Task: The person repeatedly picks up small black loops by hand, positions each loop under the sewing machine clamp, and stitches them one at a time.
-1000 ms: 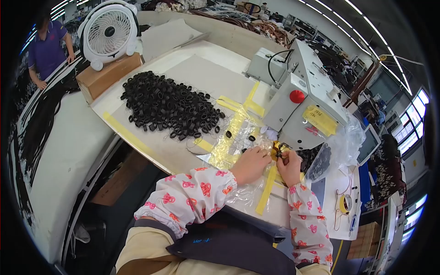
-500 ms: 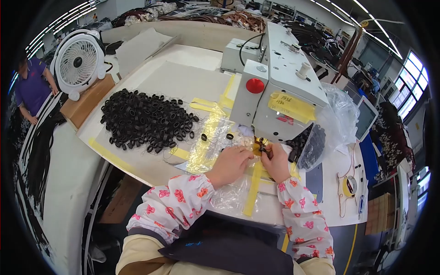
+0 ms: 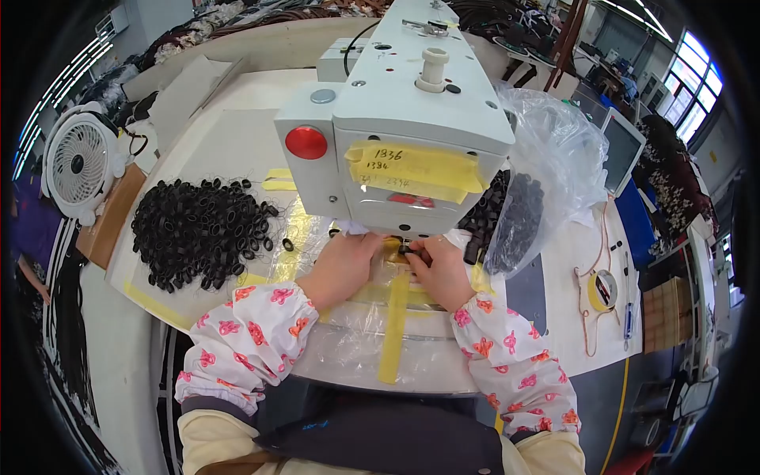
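My right hand (image 3: 439, 265) pinches a small black loop (image 3: 406, 248) under the head of a white sewing machine (image 3: 419, 103). Just left of the needle area, my left hand (image 3: 346, 265) has its fingers bent together at the machine's base; its fingertips are partly hidden, and what they hold, if anything, cannot be made out. A large pile of black loops (image 3: 198, 229) lies on the white table (image 3: 237, 131) at the left. One loose loop (image 3: 288, 245) rests between the pile and my left hand.
More black pieces (image 3: 484, 210) and a clear plastic bag (image 3: 546, 158) are right of the machine. Farther right lies a tape roll (image 3: 602, 290). At the left, a white fan (image 3: 77, 164) stands on a cardboard box (image 3: 115, 218). A person in purple (image 3: 30, 229) is at the left edge.
The view has turned and moved closer to the machine, which now appears larger and more central. Both hands remain by the needle area, with my left hand closer to the machine.
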A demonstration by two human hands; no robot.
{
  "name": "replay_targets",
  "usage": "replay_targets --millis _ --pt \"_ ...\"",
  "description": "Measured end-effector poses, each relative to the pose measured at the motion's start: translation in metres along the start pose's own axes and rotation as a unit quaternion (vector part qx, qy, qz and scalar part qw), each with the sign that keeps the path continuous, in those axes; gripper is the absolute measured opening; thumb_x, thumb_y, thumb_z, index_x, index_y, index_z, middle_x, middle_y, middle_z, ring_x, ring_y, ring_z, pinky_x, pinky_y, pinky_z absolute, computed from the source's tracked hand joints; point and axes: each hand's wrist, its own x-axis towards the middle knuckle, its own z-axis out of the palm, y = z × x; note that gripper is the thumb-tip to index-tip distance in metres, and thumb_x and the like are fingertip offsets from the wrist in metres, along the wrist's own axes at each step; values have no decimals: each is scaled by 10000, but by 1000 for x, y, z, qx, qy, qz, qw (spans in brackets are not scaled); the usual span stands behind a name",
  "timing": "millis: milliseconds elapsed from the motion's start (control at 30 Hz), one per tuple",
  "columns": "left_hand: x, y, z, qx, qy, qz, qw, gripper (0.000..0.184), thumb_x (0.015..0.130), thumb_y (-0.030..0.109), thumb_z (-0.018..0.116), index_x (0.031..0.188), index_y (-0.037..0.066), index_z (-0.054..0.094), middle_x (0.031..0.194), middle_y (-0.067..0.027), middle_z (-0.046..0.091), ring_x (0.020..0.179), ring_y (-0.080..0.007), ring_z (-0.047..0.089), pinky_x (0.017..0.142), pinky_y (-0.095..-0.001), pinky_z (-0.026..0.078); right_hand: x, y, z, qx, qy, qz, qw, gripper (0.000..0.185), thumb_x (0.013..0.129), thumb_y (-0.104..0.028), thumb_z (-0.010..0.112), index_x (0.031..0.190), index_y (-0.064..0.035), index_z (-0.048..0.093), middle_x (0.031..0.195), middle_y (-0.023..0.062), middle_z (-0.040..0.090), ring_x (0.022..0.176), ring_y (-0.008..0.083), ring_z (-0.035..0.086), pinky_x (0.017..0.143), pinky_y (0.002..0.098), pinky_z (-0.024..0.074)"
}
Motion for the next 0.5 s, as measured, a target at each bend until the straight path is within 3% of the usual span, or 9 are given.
replay_targets --millis 133,233,300,333,400,433,500 --pt "11 3 3 -98 -9 -36 994 179 825 86 529 984 32 591 755 -138 617 685 -322 591 630 -400 468 2 -12 -7 -22 -10 6 1000 184 745 -5 638 908 11 555 855 152 577 733 312 596 628 365 483" --pt "14 3 5 -132 -83 -78 985 172 836 143 562 966 49 622 726 -129 616 671 -317 594 629 -381 472 5 -10 -8 -36 -2 -19 999 199 749 4 630 940 5 574 886 161 586 772 343 594 653 384 489" --pt "12 -1 14 -119 -15 -42 992 181 839 204 589 945 69 646 709 -109 620 664 -294 605 618 -377 470 7 -4 -6 -45 10 -35 998 209 751 10 625 955 0 583 896 167 590 782 357 590 662 391 490" --pt "11 -1 13 -121 -27 -41 991 181 839 204 589 945 69 646 709 -109 620 664 -294 605 618 -377 470 7 -1 -6 -14 4 -24 1000 208 753 14 620 957 -3 588 894 170 592 780 367 584 657 393 490" --pt "10 3 3 -32 -167 -129 977 207 845 229 544 973 103 645 894 -70 657 755 -270 620 650 -382 468 7 -9 -8 -30 6 -11 999 185 753 11 605 937 -8 605 845 184 594 753 375 582 634 399 488" --pt "9 2 4 -33 -169 -127 977 207 845 229 544 973 103 645 894 -70 657 755 -270 620 650 -382 468 6 -4 -8 -30 8 -8 999 185 753 11 605 937 -8 605 845 184 594 753 375 582 634 399 488" --pt "1 -5 9 145 -151 6 978 224 879 225 490 1016 111 625 942 -54 653 833 -259 611 701 -396 452 4 4 -6 -85 -15 -53 995 177 744 1 595 920 -11 613 812 193 593 728 377 582 618 405 486"
